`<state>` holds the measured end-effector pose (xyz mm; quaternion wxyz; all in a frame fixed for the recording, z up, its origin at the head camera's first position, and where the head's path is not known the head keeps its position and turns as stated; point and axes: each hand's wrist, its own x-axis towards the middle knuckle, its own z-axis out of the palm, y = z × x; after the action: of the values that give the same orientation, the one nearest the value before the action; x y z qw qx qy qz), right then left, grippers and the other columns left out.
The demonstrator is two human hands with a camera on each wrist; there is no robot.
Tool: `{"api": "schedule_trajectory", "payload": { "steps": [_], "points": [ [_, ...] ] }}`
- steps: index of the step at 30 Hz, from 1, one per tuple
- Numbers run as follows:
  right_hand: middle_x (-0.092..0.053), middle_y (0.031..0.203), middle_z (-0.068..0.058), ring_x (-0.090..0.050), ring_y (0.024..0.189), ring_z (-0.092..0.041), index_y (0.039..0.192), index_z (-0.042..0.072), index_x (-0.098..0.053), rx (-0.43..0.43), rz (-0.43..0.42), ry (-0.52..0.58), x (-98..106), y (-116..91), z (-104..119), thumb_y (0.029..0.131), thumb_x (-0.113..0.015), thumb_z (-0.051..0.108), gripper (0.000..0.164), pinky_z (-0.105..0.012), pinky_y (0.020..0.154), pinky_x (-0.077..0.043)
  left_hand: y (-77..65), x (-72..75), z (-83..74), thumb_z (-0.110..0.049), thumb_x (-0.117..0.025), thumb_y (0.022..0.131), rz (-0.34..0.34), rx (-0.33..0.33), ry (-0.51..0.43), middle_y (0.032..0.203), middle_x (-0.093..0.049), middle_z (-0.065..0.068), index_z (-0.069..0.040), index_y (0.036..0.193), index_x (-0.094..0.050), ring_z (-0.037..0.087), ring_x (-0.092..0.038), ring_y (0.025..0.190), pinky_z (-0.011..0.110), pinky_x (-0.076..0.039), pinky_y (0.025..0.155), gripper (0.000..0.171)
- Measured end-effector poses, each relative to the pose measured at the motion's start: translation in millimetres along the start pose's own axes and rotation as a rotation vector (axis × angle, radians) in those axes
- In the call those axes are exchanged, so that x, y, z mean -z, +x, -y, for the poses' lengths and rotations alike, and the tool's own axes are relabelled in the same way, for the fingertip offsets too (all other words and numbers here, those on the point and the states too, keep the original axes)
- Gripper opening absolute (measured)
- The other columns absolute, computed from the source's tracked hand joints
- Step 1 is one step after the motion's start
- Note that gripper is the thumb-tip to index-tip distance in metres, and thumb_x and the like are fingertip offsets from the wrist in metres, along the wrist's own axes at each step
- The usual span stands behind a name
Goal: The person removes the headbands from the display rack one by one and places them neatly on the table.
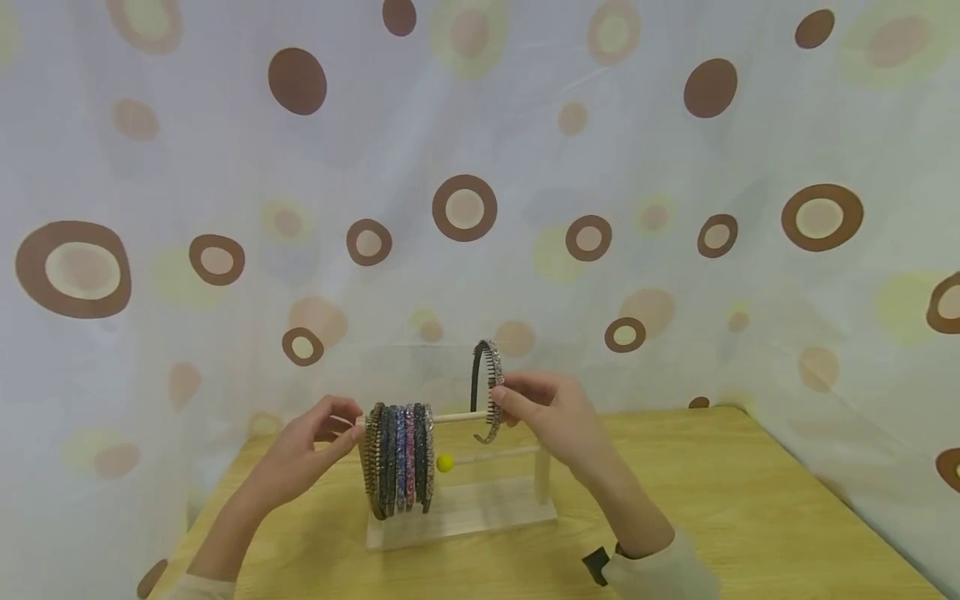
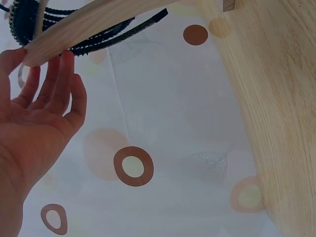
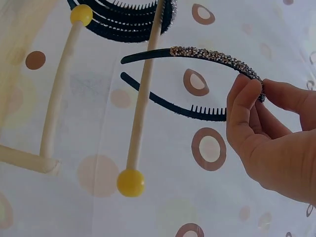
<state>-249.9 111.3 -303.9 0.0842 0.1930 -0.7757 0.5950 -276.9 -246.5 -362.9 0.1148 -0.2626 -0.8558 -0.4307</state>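
My right hand [image 1: 558, 421] pinches a glittery toothed headband [image 3: 212, 55] at its curved top, with fingers and thumb. The headband stands near the right end of the stand's upper rod [image 3: 140, 113], and its two tips reach past the rod. My left hand [image 1: 307, 454] holds the top of the wooden stand's upright [image 2: 74, 32] at the left end, thumb on one side and fingers on the other. Several headbands [image 1: 401, 458] in dark, blue, pink and brown hang packed together on the left part of the upper rod.
The stand's pale base [image 1: 487, 512] rests on a wood-grain table [image 1: 675, 508]. A lower rod [image 1: 495, 457] ends in a yellow ball [image 1: 446, 462]; another yellow ball [image 3: 131, 183] caps the upper rod. A curtain with printed circles [image 1: 525, 150] hangs behind the table.
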Motion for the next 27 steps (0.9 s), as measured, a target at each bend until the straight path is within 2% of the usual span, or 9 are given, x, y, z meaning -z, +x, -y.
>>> {"api": "schedule_trajectory", "payload": {
  "steps": [7, 13, 18, 22, 27],
  "points": [
    [-0.072, 0.09, -0.009, -0.067, 0.087, -0.028, 0.113, 0.008, -0.075, -0.006, -0.04, 0.021, 26, -4, 4, 0.096, -0.073, 0.032, 0.029, -0.043, 0.087, -0.051, -3.2, -0.9, 1.7, -0.031, -0.063, 0.103, -0.007, 0.015, 0.008, 0.118, -0.064, 0.002, -0.016, 0.125, -0.058, 0.025, -0.066, 0.106, 0.045, -0.054, 0.085, 0.026],
    [-0.071, 0.095, -0.012, -0.067, 0.09, -0.028, 0.118, 0.004, -0.073, 0.01, -0.089, 0.016, 59, -9, 7, 0.099, -0.07, 0.031, 0.033, -0.041, 0.091, -0.049, -1.9, -2.2, 1.4, -0.032, -0.062, 0.104, -0.001, 0.017, 0.006, 0.117, -0.064, 0.002, -0.018, 0.125, -0.056, 0.024, -0.066, 0.107, 0.041, -0.055, 0.085, 0.026],
    [-0.069, 0.111, -0.013, -0.068, 0.096, -0.024, 0.129, 0.001, -0.066, -0.025, -0.126, 0.029, 89, -12, 3, 0.1, -0.066, 0.036, 0.045, -0.034, 0.1, -0.045, -1.7, -2.0, 1.8, -0.031, -0.061, 0.104, -0.001, 0.02, 0.011, 0.118, -0.064, 0.002, -0.018, 0.125, -0.056, 0.022, -0.066, 0.108, 0.042, -0.054, 0.086, 0.026],
    [-0.066, 0.119, -0.011, -0.07, 0.098, -0.018, 0.135, -0.004, -0.059, -0.046, -0.159, 0.037, 111, -15, -7, 0.102, -0.063, 0.034, 0.051, -0.025, 0.097, -0.046, -1.5, -2.5, 1.9, -0.031, -0.061, 0.104, 0.002, 0.02, 0.004, 0.118, -0.064, 0.002, -0.018, 0.125, -0.055, 0.021, -0.066, 0.108, 0.042, -0.054, 0.087, 0.025],
    [-0.068, 0.111, -0.004, -0.07, 0.092, -0.012, 0.134, -0.015, -0.053, -0.038, -0.192, 0.12, 139, -17, -27, 0.103, -0.062, 0.022, 0.049, -0.022, 0.088, -0.052, -1.3, -3.4, 3.0, -0.031, -0.06, 0.105, 0.003, 0.023, 0.0, 0.118, -0.063, 0.001, -0.018, 0.126, -0.054, 0.02, -0.065, 0.108, 0.041, -0.054, 0.088, 0.025]
  ]
}}
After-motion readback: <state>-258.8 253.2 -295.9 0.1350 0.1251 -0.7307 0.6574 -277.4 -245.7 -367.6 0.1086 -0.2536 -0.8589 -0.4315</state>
